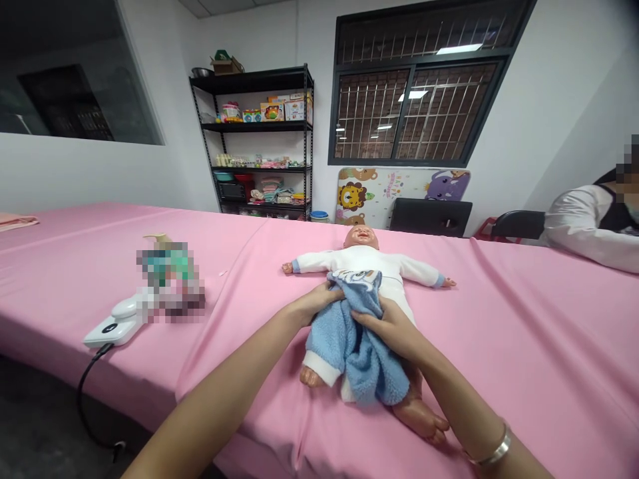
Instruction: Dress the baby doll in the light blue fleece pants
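A plastic baby doll in white clothes (362, 263) lies face-up on the pink-covered table (524, 332), head toward 12 o'clock. A fluffy blue fleece garment (364, 346) covers its middle and legs. The left hand (314, 301) pinches the garment's edge at 10 o'clock; the right hand (387, 326) grips its fabric at centre. A black metal shelving unit (259, 143) at 11 o'clock holds boxed toys and folded cloths.

Both forearms bare, no sleeves; silver bangle (492, 452) on right wrist, nothing on left wrist.
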`<state>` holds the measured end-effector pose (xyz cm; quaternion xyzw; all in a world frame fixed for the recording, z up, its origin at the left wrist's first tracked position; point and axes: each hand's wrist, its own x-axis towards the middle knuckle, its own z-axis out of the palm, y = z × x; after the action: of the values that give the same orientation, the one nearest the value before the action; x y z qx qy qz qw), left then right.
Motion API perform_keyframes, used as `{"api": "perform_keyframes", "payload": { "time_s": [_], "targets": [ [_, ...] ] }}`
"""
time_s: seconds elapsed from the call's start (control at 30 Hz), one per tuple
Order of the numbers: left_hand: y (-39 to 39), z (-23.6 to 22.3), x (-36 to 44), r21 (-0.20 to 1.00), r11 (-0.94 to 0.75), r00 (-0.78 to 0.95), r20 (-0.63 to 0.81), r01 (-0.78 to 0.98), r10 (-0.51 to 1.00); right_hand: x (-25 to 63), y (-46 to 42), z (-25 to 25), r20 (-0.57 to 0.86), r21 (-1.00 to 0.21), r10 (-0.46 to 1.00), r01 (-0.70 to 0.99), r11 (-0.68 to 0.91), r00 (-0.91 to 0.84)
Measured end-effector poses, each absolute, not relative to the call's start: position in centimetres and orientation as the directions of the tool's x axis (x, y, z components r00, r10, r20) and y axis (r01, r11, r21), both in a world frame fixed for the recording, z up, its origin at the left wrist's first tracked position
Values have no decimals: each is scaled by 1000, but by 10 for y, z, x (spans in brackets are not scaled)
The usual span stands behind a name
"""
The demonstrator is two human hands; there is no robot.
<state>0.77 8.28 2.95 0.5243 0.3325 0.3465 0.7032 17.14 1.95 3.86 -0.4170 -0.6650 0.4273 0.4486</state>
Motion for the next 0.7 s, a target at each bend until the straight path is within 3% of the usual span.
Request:
{"api": "perform_keyframes", "payload": {
  "time_s": [0.17, 0.37, 0.57, 0.7],
  "targets": [
    [87, 33, -2, 963, 235, 670, -88, -132, 737, 196, 34, 40, 221, -963, 975, 168, 212, 35],
    [92, 38, -11, 994, 112, 726, -66, -16, 685, 220, 46, 34, 197, -971, 927, 193, 140, 319],
    [97, 42, -21, 991, 61, 777, -129, 116, 617, 245, 58, 27, 58, -997, 865, -12, 73, 498],
    [99, 39, -22, 960, -147, 745, -85, 240, 662, 250, 61, 28, 33, -965, 862, -207, 159, 506]
  ]
}}
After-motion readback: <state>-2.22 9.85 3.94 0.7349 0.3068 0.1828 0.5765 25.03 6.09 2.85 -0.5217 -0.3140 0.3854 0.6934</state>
